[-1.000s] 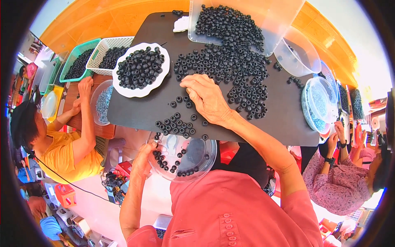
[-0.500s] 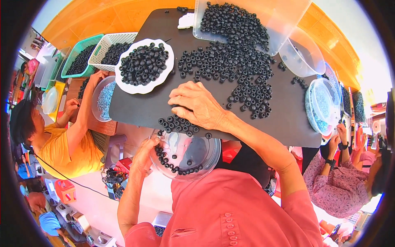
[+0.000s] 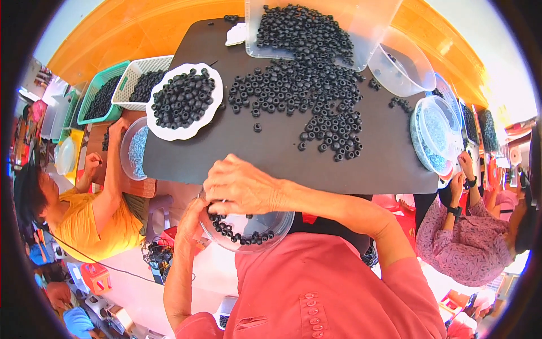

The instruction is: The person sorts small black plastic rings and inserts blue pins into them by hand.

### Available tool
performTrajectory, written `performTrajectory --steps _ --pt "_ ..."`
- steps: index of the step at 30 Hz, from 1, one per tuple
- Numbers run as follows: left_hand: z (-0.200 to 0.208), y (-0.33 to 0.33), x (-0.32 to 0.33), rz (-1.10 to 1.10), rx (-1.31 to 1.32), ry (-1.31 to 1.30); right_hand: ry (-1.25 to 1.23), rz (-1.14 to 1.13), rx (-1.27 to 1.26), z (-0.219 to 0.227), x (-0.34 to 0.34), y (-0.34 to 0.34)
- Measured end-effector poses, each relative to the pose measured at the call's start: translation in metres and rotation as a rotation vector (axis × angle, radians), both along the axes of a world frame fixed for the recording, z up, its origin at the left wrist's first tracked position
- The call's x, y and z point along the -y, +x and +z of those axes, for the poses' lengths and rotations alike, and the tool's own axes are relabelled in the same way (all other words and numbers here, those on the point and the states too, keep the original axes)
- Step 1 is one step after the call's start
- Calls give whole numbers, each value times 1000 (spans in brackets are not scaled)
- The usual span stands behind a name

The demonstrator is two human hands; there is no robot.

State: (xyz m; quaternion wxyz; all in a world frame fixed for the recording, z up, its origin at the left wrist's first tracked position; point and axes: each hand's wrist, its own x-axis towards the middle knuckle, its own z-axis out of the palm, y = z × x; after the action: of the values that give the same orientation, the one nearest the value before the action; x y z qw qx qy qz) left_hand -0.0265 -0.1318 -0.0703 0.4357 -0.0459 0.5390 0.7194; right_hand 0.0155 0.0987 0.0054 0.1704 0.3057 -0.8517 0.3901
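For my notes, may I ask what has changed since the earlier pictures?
The right hand moved toward the person, over the round clear plastic bowl. The small cluster of round black beads has left the near edge of the dark table. The left hand still grips the bowl; the white scalloped plate stayed heaped.

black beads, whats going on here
The person's left-hand grip holds the rim of a clear round container at the near edge of the dark table. The right-hand grip is over the container's left side; whether it holds anything is hidden. Some black beads lie inside; more spread from a clear box and fill a white plate.
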Motion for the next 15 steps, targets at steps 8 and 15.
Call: performTrajectory --steps 8,15 --pt "-11 7 8 50 32 -15 -212 41 -17 9 10 39" --pt "-17 14 -3 41 18 -2 -20 -603 -159 35 -75 101"
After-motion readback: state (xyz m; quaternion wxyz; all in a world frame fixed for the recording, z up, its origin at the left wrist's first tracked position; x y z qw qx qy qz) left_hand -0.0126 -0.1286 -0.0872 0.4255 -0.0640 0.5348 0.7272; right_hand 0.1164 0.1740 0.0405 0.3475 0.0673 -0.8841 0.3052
